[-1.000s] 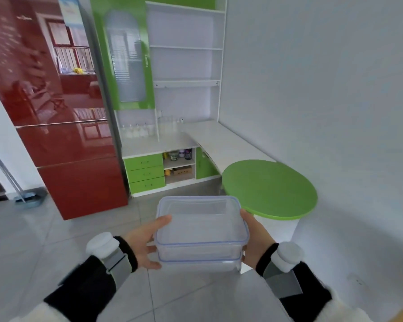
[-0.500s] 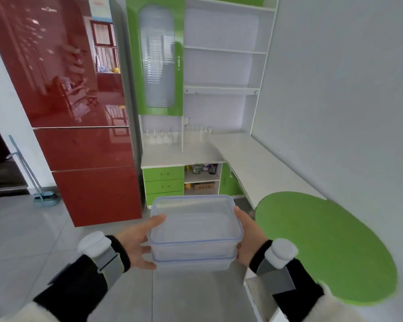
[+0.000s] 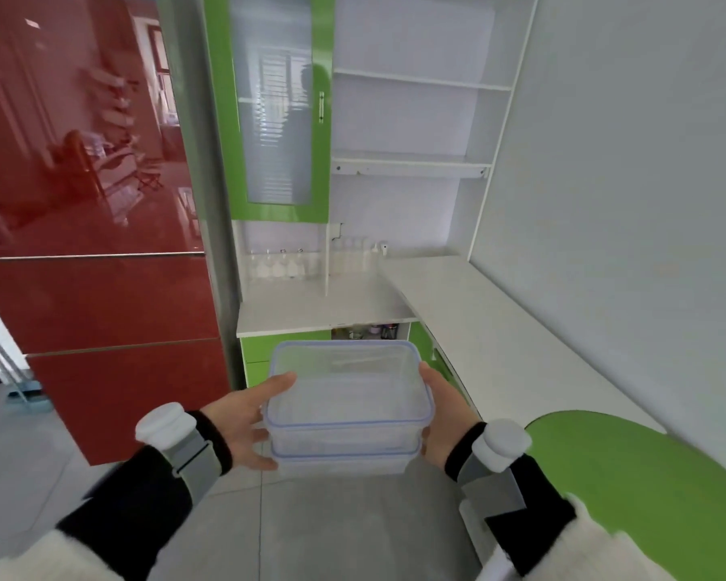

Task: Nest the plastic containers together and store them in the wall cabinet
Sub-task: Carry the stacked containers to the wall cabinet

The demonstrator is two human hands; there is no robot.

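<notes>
Two clear plastic containers with blue-tinted rims sit nested, the upper container [image 3: 346, 392] inside the lower container [image 3: 344, 463]. I carry them at waist height in front of me. My left hand [image 3: 244, 417] grips the left side, thumb on the upper rim. My right hand [image 3: 445, 417] presses the right side. Ahead and above hangs the wall cabinet [image 3: 279, 106], its green-framed frosted glass door closed, with a vertical handle [image 3: 321, 106] on the right edge. Open white shelves [image 3: 416, 83] stand beside it.
A tall red glossy fridge [image 3: 89, 203] fills the left. A white L-shaped counter [image 3: 449, 304] runs below the cabinet and along the right wall, with small bottles [image 3: 281, 268] at the back. A round green tabletop [image 3: 646, 467] is at my right. Green drawers [image 3: 258, 354] sit under the counter.
I have walked closer to the cabinet; the fridge, counter and shelves loom larger and the green table has slid to the lower right. My grip on the nested containers is unchanged.
</notes>
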